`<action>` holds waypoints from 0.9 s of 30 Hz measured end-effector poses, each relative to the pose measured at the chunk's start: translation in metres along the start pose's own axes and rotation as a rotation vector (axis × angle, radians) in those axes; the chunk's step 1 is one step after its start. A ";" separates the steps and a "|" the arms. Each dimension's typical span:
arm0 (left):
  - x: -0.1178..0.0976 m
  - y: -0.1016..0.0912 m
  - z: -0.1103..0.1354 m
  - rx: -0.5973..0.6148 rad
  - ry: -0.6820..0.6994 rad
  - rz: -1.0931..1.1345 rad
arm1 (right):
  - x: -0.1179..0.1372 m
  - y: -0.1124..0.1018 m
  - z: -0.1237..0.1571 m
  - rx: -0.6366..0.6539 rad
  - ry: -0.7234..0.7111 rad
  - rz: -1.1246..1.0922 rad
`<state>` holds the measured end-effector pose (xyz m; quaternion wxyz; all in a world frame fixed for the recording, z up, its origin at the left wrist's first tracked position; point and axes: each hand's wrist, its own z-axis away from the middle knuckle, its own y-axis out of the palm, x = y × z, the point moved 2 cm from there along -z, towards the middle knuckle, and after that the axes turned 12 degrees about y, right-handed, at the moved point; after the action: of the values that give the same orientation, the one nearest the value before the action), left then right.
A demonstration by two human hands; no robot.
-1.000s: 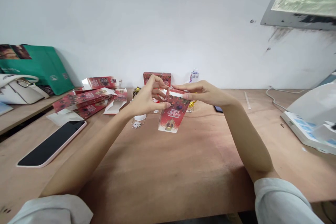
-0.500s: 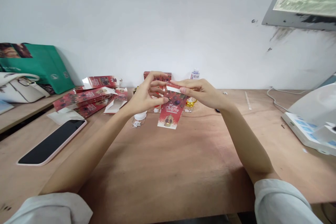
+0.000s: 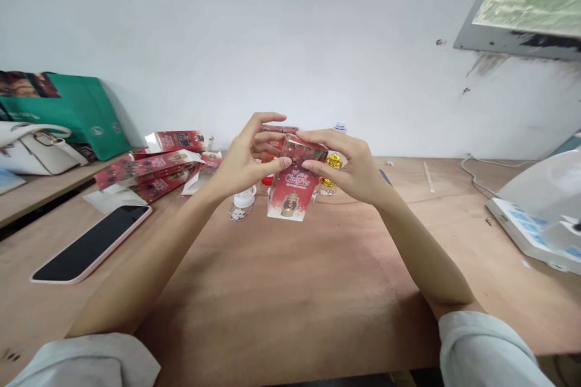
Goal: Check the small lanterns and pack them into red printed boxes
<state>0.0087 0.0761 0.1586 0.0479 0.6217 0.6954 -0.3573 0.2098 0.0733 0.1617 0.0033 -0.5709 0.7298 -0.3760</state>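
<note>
Between my hands, above the table, is a red Christmas gift box (image 3: 293, 190) of printed card, tilted with its top end away from me. My left hand (image 3: 254, 160) grips its left side, thumb on the front face and index finger raised. On the right, my right hand (image 3: 347, 163) has its thumb on the front near the top and its fingers over the closed top end. Behind the box stand a gold lantern ornament (image 3: 333, 164), a white lantern ornament (image 3: 245, 196) and a partly hidden red one (image 3: 267, 180).
Several red boxes (image 3: 154, 169) lie in a heap at the left, some with flaps open. Near them are a phone (image 3: 93, 245), a white handbag (image 3: 36, 148) and a green bag (image 3: 86, 112). A white device (image 3: 540, 224) with a cable stands right. A white-capped bottle (image 3: 339, 126) is behind.
The white strip at the box's top end has gone from sight, and the top flap now looks folded down. My right thumb has moved down and left onto the front face.
</note>
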 end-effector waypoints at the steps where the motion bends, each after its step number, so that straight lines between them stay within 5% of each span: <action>1: -0.002 -0.001 0.000 -0.008 0.004 -0.021 | 0.000 0.000 0.000 0.001 0.000 -0.003; 12: -0.001 0.002 0.001 0.001 -0.011 -0.035 | -0.007 -0.004 -0.001 0.103 0.168 -0.099; 15: 0.017 0.013 0.001 -0.003 -0.027 0.016 | -0.024 -0.017 -0.005 0.025 0.235 -0.070; 18: 0.042 0.044 0.016 -0.052 -0.097 -0.025 | -0.058 -0.041 -0.019 -0.173 0.269 0.054; 22: 0.062 0.108 0.055 0.250 -0.127 -0.188 | -0.115 -0.060 -0.063 -0.266 0.239 0.261; 25: 0.062 0.141 0.080 0.569 -0.034 -0.238 | -0.151 -0.049 -0.105 -0.111 0.278 0.422; 27: 0.061 0.149 0.088 0.733 0.032 -0.255 | -0.173 -0.033 -0.126 0.067 0.443 0.557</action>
<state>0.0964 0.0735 -0.0024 -0.2329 0.5118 0.5939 -0.5753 0.2429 0.2843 0.1975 -0.0339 -0.2545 0.8277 -0.4990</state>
